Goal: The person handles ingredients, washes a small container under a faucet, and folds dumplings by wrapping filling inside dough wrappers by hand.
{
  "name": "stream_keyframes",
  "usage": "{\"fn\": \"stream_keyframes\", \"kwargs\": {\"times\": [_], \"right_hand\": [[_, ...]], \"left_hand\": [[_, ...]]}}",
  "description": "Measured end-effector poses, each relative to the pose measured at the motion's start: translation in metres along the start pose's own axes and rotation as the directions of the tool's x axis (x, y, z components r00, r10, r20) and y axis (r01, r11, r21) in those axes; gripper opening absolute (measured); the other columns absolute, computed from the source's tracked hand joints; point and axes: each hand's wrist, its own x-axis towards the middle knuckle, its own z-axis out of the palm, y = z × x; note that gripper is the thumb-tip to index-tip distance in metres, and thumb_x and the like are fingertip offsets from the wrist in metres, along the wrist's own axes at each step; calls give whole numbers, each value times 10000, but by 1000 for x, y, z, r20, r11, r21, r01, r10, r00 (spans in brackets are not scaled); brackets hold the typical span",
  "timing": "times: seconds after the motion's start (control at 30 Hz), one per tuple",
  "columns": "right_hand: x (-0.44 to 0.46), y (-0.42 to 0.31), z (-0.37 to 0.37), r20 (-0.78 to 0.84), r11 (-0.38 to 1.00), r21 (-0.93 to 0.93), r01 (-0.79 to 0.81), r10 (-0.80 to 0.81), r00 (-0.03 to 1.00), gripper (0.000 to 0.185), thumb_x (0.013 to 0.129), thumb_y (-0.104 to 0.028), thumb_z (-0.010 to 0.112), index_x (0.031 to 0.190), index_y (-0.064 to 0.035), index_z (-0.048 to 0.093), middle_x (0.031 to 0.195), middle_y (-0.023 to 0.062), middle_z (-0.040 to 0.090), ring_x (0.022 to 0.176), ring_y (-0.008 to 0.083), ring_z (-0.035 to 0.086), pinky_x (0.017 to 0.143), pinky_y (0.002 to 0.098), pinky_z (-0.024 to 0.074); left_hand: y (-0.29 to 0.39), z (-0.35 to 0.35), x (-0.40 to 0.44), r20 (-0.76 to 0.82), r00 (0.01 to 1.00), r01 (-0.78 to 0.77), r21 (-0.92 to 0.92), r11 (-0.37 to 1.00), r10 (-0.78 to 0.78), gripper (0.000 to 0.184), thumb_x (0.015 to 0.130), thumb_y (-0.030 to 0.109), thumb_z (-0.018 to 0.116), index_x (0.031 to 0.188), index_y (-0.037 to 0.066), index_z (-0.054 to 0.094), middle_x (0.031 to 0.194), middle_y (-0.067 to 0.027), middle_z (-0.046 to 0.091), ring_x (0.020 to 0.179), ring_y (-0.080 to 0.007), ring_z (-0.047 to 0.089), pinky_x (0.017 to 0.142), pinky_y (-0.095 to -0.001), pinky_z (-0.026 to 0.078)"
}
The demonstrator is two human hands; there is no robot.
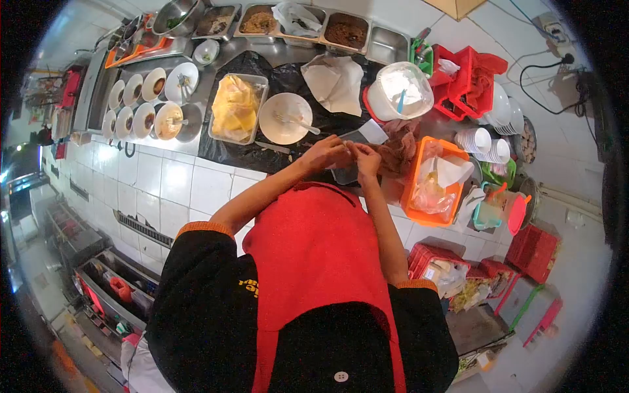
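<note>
One dark-grey, flat, rectangular slab [346, 175] at the counter edge, partly covered by the left hand [327, 153] and right hand [366, 160]. Fingertips of both hands bent inward and meeting above it in a pinch. Too small to tell from up here whether anything is between them.

Nearest soft item: brown, crumpled, thin plastic bag [401, 147], just beside the right hand, left of the bright-orange plastic basket [414, 183]. Handling, my read: very light, limp, slippery, tears if yanked; take it by a gathered edge with finger pads. Slab looks stiff; hold by the long sides.

Containers:
- Orange basket: crumpled clear plastic bags [452, 171].
- Clear rectangular plastic tub [261, 108] on the black plastic sheet [223, 152]: floppy-looking yellow sheets [234, 108], likely soft, easily creased.
- Round white bowl [275, 105] next to it: metal cutlery [295, 122].
- White rounded plastic tub [388, 114]: white contents, blue-handled utensil [401, 99] standing in it.
- Rectangular steel pan [342, 48], back row: dark-brown food.
- Small white bowl [148, 78], far left: dark sauce.
</note>
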Motion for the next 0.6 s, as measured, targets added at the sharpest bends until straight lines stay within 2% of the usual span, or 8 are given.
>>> {"fn": "stream_keyframes", "kwargs": {"times": [0.07, 0.13, 0.2, 0.23, 0.3, 0.5, 0.57, 0.6], "right_hand": [[-7, -8, 4, -8, 999, -20, 31, -31, 999, 201, 858, -139, 823, 971, 17, 764, 851, 12, 721, 731, 84, 627, 639, 222, 482], [-13, -9, 3, -15, 997, -44, 63, -64, 998, 209, 869, -146, 815, 976, 27, 765, 845, 13, 720, 730, 84, 624, 645, 229, 487], [-17, -13, -2, 93, 956, -145, 257, -245, 965, 214, 896, -118, 781, 1020, 54, 759, 901, 33, 729, 790, 86, 630, 697, 237, 503], [-18, -9, -6, 110, 955, -146, 259, -244, 963, 214, 896, -118, 781, 1020, 54, 759, 901, 33, 729, 790, 86, 630, 697, 237, 503], [-19, -3, -11, 254, 872, -192, 451, -400, 881, 200, 899, -72, 733, 1069, 28, 763, 1048, 97, 764, 927, 146, 693, 856, 276, 528], [-35, -29, -6, 355, 855, -243, 458, -361, 862, 189, 891, -42, 717, 1056, 50, 728, 1026, 129, 747, 947, 175, 691, 866, 308, 523], [-33, -30, -7, 369, 702, -341, 625, -511, 776, 157, 895, -32, 698, 1031, 40, 727, 1003, 138, 734, 930, 212, 701, 861, 321, 527], [-37, -36, -4, 367, 679, -365, 637, -524, 769, 139, 888, -27, 684, 1004, 35, 728, 985, 156, 723, 925, 248, 697, 857, 341, 529]], "left_hand": [[-2, 5, -2, -105, 994, 31, -65, 997, -38, 174, 810, 80, 731, 977, 62, 685, 907, -110, 663, 787, -306, 627, 663, -385, 515], [-1, 6, -6, -120, 990, 59, -76, 995, -68, 189, 810, 85, 739, 991, 62, 691, 900, -115, 661, 786, -305, 628, 664, -392, 514], [-3, 9, -10, -88, 981, 163, -87, 983, -170, 210, 805, 96, 757, 1005, 52, 708, 896, -134, 663, 794, -311, 636, 679, -408, 517], [-1, 9, -11, -99, 979, 173, -78, 982, -180, 210, 805, 96, 757, 1005, 52, 708, 896, -134, 663, 794, -311, 636, 679, -408, 517], [-1, 7, -13, -120, 955, 255, -123, 959, -270, 214, 811, 105, 757, 1013, 49, 714, 906, -141, 666, 816, -323, 646, 697, -410, 523], [11, -12, -6, -81, 966, 228, -165, 960, -244, 274, 878, 191, 676, 1124, 80, 718, 839, -145, 640, 780, -332, 632, 687, -430, 510], [5, -10, -8, -81, 989, 110, -190, 976, -127, 285, 901, 195, 664, 1167, 104, 714, 833, -146, 632, 772, -331, 623, 679, -437, 502], [6, -8, -8, -77, 982, 159, -168, 973, -174, 251, 895, 187, 676, 1124, 95, 721, 819, -145, 628, 765, -335, 621, 679, -439, 499]]}}
